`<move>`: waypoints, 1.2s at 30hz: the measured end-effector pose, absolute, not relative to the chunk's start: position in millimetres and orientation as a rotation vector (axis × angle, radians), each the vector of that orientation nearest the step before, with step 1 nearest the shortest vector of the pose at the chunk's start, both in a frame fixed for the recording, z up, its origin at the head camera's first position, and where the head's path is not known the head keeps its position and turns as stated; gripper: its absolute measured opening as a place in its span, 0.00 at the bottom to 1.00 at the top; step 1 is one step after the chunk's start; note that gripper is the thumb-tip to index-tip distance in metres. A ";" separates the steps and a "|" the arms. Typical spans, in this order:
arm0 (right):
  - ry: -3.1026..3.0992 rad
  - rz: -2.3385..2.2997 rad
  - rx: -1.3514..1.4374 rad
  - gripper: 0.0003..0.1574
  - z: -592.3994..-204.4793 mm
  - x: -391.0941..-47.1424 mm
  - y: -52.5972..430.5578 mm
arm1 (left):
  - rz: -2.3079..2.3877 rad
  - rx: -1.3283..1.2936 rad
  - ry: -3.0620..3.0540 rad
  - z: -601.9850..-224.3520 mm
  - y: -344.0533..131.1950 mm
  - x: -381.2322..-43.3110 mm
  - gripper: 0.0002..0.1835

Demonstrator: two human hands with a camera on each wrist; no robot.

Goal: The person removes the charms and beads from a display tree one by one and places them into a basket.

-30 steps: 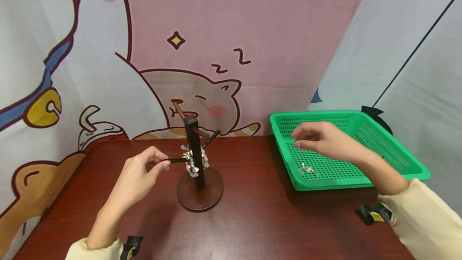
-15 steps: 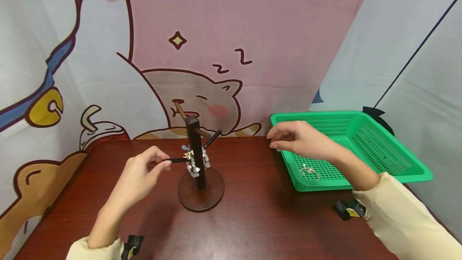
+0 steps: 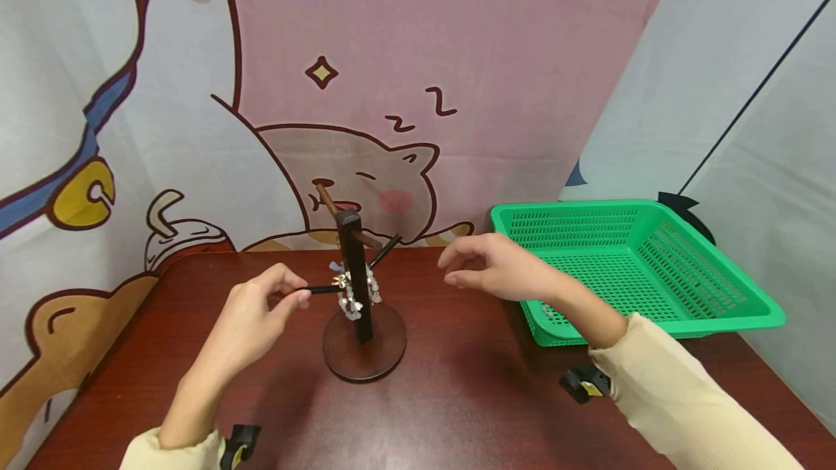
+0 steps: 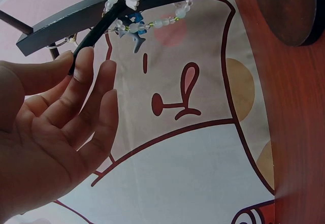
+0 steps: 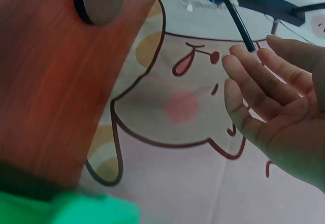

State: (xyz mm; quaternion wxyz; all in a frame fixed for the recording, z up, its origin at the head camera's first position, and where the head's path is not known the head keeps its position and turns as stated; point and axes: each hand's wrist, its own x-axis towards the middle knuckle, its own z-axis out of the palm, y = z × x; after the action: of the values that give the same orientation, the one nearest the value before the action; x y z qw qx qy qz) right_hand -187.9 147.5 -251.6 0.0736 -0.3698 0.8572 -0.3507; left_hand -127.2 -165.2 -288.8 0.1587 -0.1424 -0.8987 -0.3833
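A dark wooden jewelry stand (image 3: pixel 355 278) with a round base stands upright on the table, its pegs pointing to both sides. Pale beaded bracelets (image 3: pixel 349 303) hang on the lower pegs, one with small blue charms in the left wrist view. My left hand (image 3: pixel 251 321) pinches the tip of the lower left peg (image 4: pixel 96 33) between thumb and forefinger. To the right of the stand, my right hand (image 3: pixel 490 263) hovers over the table with loosely bent fingers and holds nothing. In the right wrist view its fingertips lie near the end of the right peg (image 5: pixel 240 26).
A green plastic basket (image 3: pixel 509 231) sits at the right of the brown table (image 3: pixel 444 412). Its near left corner lies partly behind my right forearm, where a bit of jewelry (image 3: pixel 547 309) shows. A cartoon-printed cloth (image 3: pixel 522 93) hangs behind the table.
My right hand has moved left, from above the basket to over the table nearer the stand. My left hand keeps its pinch on the peg.
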 end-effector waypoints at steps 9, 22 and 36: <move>2.499 -1.088 -1.152 0.06 -267.2 -187.6 121.9 | -1.090 -0.413 -2.578 -288.9 -165.5 -126.9 0.05; 2.424 -1.175 -1.213 0.06 -285.4 -193.1 88.3 | -1.115 -0.408 -2.570 -289.2 -166.4 -126.8 0.05; 2.414 -1.261 -1.151 0.05 -301.5 -200.9 73.4 | -1.122 -0.393 -2.574 -289.4 -166.1 -126.3 0.04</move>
State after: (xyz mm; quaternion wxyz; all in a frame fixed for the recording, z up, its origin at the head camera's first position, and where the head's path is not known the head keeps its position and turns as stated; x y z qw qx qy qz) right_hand -200.9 73.4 -301.5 0.0924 -0.3877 0.8129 -0.4247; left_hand -126.3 -166.1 -289.4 0.1527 -0.1371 -0.8972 -0.3911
